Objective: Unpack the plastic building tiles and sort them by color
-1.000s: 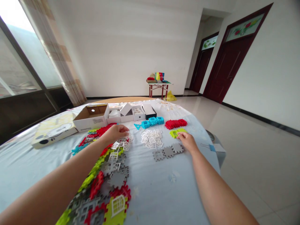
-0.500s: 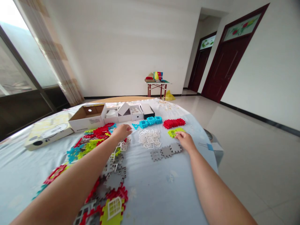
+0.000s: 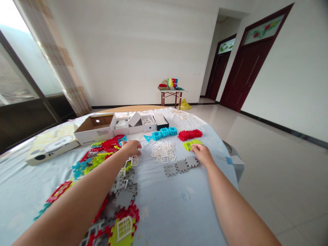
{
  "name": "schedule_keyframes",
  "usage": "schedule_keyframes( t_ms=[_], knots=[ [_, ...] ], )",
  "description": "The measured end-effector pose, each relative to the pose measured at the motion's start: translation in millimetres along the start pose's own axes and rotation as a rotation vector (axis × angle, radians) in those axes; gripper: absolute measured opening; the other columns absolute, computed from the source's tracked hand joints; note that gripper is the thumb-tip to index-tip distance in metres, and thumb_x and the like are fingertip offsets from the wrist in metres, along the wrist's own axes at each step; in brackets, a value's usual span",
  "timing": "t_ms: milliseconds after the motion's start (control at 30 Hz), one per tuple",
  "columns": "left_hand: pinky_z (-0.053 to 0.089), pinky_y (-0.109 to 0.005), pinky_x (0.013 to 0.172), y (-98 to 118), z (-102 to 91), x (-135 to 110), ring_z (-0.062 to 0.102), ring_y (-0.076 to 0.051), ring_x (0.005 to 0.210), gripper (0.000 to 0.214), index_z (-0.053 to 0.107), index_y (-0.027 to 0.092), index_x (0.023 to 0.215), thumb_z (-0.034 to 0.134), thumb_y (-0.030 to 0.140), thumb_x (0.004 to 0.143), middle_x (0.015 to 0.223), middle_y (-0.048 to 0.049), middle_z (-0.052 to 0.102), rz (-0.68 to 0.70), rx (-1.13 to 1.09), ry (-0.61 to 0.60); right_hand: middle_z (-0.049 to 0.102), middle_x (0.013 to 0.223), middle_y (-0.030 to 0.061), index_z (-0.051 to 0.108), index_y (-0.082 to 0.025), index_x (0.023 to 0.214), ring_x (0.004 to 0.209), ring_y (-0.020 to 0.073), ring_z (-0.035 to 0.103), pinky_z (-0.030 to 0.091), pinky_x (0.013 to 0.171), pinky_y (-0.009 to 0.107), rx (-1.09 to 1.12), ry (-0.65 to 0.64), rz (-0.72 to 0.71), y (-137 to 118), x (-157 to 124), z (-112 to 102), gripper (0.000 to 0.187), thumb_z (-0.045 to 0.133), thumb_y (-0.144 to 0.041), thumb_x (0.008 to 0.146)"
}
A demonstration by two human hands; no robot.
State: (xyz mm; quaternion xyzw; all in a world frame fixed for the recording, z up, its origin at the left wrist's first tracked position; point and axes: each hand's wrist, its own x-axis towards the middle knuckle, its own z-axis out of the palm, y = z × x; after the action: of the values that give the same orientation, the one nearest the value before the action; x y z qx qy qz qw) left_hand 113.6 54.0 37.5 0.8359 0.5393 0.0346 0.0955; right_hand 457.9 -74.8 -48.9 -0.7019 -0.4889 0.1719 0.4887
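Observation:
My left hand hovers over the top of a mixed pile of coloured plastic puzzle tiles, fingers curled down over small white lattice pieces; what it grips is hidden. My right hand rests on a lime green tile stack, fingertips pinched on its near edge. Between the hands lies a heap of white window pieces. A row of grey tiles sits just below my right hand. Blue tiles and red tiles lie sorted farther back.
Open cardboard box and small white boxes stand at the table's far side, a flat yellow box at left. The light blue tablecloth ends at right above a grey bin. A small red table stands by the far wall.
My left hand has drawn back slightly from the blue tiles toward the white lattice pieces. The view has shifted a little left, showing more of the pile. My right hand stays on the green tiles.

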Motion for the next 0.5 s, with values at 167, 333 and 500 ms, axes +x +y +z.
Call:
schedule_keyframes(
  t_ms=[167,333,500],
  knots=[
    [0.038,-0.029,0.066,-17,-14.3,-5,0.059,-0.021,0.072,0.013,0.066,0.024,0.058,0.064,0.035,0.052,0.064,-0.0011,0.066,-0.018,-0.075,0.058,0.070,0.077,0.0052,0.064,-0.016,0.094,0.075,0.0179,0.064,0.047,0.073,0.029,-0.010,-0.005,0.002,-1,0,0,0.028,0.048,-0.031,0.076],
    [0.039,-0.027,0.060,-34,-31.5,-6,0.058,-0.019,0.066,0.028,0.066,0.022,0.065,0.061,0.049,0.057,0.061,0.0002,0.064,-0.071,-0.220,0.149,0.070,0.076,0.0050,0.065,-0.016,0.093,0.072,0.0177,0.064,0.047,0.072,0.029,-0.009,-0.004,-0.003,0,1,0,0.029,0.048,-0.032,0.076],
    [0.041,-0.026,0.058,-16,-29.2,0,0.055,-0.015,0.061,0.041,0.066,0.017,0.071,0.058,0.055,0.060,0.063,-0.0015,0.064,-0.036,-0.411,0.164,0.070,0.076,0.0049,0.065,-0.016,0.093,0.073,0.0176,0.064,0.047,0.072,0.029,-0.007,-0.008,0.002,0,1,0,0.029,0.048,-0.032,0.075]
  ],
)
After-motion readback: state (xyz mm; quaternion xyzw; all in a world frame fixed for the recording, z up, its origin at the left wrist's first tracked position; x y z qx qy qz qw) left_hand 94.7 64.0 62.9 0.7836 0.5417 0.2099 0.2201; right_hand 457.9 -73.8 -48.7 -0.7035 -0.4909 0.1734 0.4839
